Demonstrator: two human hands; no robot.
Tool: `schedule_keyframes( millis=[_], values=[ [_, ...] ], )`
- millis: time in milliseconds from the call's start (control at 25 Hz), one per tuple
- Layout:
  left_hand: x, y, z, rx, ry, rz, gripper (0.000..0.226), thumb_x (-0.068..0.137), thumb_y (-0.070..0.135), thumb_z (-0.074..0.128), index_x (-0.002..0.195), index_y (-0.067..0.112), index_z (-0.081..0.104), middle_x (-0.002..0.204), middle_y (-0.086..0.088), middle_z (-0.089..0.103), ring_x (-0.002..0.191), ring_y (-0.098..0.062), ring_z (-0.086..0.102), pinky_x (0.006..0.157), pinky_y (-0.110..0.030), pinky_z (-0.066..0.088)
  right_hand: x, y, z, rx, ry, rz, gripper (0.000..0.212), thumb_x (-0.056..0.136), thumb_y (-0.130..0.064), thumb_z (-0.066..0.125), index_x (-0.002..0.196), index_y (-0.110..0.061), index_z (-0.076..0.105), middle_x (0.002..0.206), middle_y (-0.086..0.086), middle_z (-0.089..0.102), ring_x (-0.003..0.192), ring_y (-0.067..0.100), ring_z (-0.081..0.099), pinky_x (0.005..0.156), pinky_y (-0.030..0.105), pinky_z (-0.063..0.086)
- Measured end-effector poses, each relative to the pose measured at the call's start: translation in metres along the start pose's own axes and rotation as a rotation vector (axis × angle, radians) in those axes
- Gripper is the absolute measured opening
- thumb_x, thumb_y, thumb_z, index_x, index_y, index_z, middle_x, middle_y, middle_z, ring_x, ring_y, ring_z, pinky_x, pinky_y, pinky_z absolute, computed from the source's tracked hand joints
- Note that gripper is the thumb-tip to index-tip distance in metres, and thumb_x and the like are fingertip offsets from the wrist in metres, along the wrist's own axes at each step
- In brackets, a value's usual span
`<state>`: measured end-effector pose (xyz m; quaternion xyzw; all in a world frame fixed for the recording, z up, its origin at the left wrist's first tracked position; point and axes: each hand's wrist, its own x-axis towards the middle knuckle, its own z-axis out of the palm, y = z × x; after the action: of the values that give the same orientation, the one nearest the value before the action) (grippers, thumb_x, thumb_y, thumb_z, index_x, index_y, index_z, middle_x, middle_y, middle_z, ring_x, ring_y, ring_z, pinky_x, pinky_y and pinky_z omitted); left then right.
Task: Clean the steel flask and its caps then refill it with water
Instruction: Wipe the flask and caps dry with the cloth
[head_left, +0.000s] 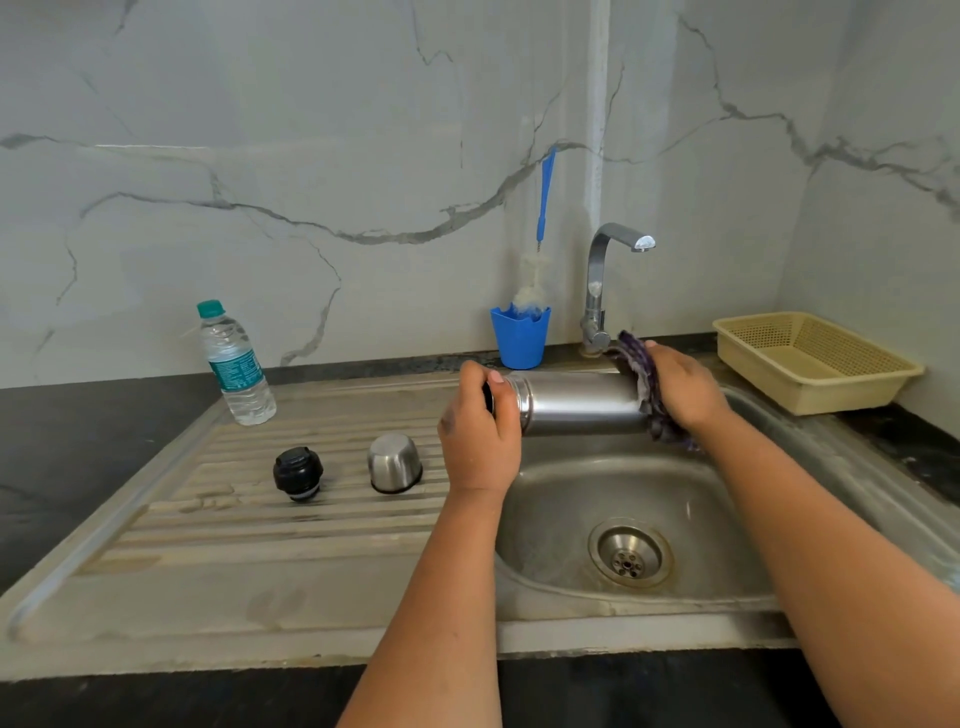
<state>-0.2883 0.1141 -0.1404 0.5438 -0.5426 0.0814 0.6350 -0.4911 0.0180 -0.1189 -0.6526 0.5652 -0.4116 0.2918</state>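
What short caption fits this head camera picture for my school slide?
Over the sink, the left hand holds the steel flask sideways while the right hand rubs its base with a purple cloth.

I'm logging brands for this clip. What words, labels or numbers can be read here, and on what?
Nothing can be read.
Plastic water bottle: teal label with white print, too small and blurred to read.
Steel flask, steel cap, black cap, blue cup, basket: no text visible.
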Motion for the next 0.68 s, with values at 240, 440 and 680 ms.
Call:
schedule_keyframes(
  millis=[240, 440, 680],
  values=[
    [-0.002, -0.008, 0.007, -0.127, -0.159, -0.198, 0.031, 0.093, 0.047, 0.038, 0.114, 0.024, 0.042, 0.084, 0.004, 0.059, 0.078, -0.018, 0.063, 0.066, -0.036, 0.054, 0.001, 0.006, 0.001, 0.507, 0.039, 0.287, 0.036, 0.093, -0.050, 0.045, 0.086, -0.023, 0.067, 0.090, 0.006, 0.070, 0.090, 0.024, 0.064, 0.079, 0.033, 0.048],
    [0.011, 0.022, 0.009, -0.563, -0.348, -0.872, 0.034, 0.096, 0.033, 0.058, 0.122, 0.012, 0.052, 0.115, -0.014, 0.062, 0.096, -0.025, 0.068, 0.065, -0.029, 0.060, 0.012, 0.014, -0.001, 0.423, 0.167, 0.212, 0.051, 0.084, -0.065, 0.044, 0.080, -0.022, 0.070, 0.076, 0.008, 0.068, 0.070, 0.026, 0.058, 0.066, 0.032, 0.042],
    [0.010, 0.020, 0.005, -1.152, -0.276, -1.304, 0.048, 0.085, 0.023, 0.068, 0.125, 0.003, 0.054, 0.127, -0.028, 0.058, 0.110, -0.043, 0.063, 0.085, -0.059, 0.056, 0.006, 0.009, -0.008, 0.265, 0.358, -0.265, 0.046, 0.090, -0.051, 0.035, 0.101, -0.021, 0.069, 0.095, 0.001, 0.066, 0.094, 0.022, 0.060, 0.080, 0.028, 0.042]
  ],
)
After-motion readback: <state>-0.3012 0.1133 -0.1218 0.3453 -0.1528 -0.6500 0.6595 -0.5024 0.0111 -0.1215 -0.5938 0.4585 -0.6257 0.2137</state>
